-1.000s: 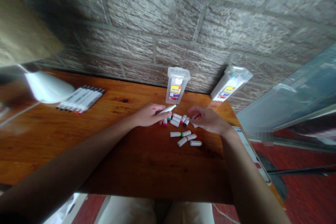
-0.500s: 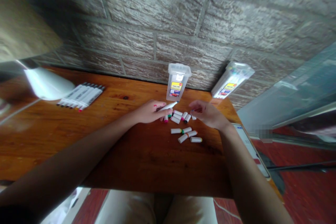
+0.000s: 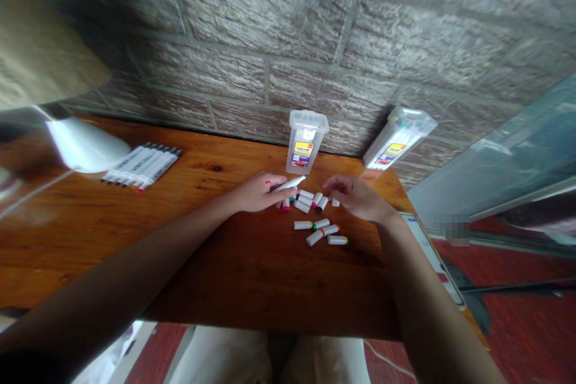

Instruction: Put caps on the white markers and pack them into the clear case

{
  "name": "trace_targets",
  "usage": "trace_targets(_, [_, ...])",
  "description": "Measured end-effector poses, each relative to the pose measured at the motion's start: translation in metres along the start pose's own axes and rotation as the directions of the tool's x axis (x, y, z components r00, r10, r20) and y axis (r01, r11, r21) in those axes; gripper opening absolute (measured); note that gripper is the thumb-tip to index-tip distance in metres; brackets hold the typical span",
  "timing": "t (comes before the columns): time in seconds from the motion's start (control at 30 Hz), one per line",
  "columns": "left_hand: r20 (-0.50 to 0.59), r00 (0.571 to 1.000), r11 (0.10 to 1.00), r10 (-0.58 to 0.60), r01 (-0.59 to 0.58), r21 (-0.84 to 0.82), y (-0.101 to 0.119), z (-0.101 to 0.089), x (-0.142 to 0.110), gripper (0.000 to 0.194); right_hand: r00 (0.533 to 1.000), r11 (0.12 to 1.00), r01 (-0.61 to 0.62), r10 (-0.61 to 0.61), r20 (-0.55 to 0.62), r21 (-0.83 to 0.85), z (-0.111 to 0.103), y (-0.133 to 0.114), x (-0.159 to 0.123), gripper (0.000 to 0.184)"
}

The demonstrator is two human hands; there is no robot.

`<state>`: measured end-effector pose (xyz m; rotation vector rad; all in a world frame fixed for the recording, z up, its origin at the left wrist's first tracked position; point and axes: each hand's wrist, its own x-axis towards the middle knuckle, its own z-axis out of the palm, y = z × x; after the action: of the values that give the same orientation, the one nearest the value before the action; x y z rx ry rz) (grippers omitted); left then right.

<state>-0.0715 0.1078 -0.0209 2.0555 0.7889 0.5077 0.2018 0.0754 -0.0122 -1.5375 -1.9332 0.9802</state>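
My left hand (image 3: 261,192) is closed around a white marker (image 3: 292,183), its bare dark tip pointing right and away from me. Just to the right, my right hand (image 3: 355,195) hovers over the table with fingers curved and apart, and I see nothing between them. Below its fingertips lies a white marker cap (image 3: 335,202). Several more white caps with pink, black and green ends, such as a black-ended cap (image 3: 321,203), are heaped between the hands. Nearer to me lie caps with green, orange and yellow ends, among them a yellow-ended cap (image 3: 337,240).
An upright clear plastic marker box (image 3: 308,141) stands by the brick wall. A second box (image 3: 398,138), filled with markers, leans at the right. On the left, a row of markers (image 3: 143,166) lies beside a lamp (image 3: 85,144). A phone or tablet (image 3: 432,258) rests along the right edge.
Both hands stay almost in place, the left still holding the marker. The right fingers have shifted slightly, and the cap beneath them shows more clearly. The view has moved a little.
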Motion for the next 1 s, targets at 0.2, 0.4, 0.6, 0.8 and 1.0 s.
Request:
trace_targets(0.2, [-0.009, 1.000, 1.000, 0.002, -0.001, 0.008, 0.001, 0.000, -0.001, 0.046, 0.985, 0.998, 0.046, -0.039, 0.167, -0.042, -0.012, -0.015, -0.008, 0.020])
trace_targets(0.4, [-0.012, 1.000, 1.000, 0.021, -0.020, 0.012, -0.003, 0.000, -0.001, 0.046, 0.882, 0.998, -0.055, 0.039, 0.470, 0.019, -0.024, -0.032, -0.028, 0.043])
trace_targets(0.6, [-0.016, 1.000, 1.000, 0.019, -0.018, 0.019, -0.003, 0.000, -0.001, 0.047, 0.860, 0.991, -0.119, 0.072, 0.506, 0.060, -0.015, -0.033, -0.030, 0.049])
trace_targets(0.8, [-0.027, 1.000, 0.998, 0.015, -0.014, 0.056, -0.004, 0.001, -0.001, 0.046, 0.851, 0.994, -0.104, 0.075, 0.519, 0.026, -0.010, -0.038, -0.026, 0.038])
trace_targets(1.0, [-0.013, 1.000, 0.998, 0.019, -0.019, 0.061, -0.005, 0.001, 0.000, 0.047, 0.863, 0.989, -0.139, 0.094, 0.497, 0.055, -0.008, -0.043, -0.025, 0.036])
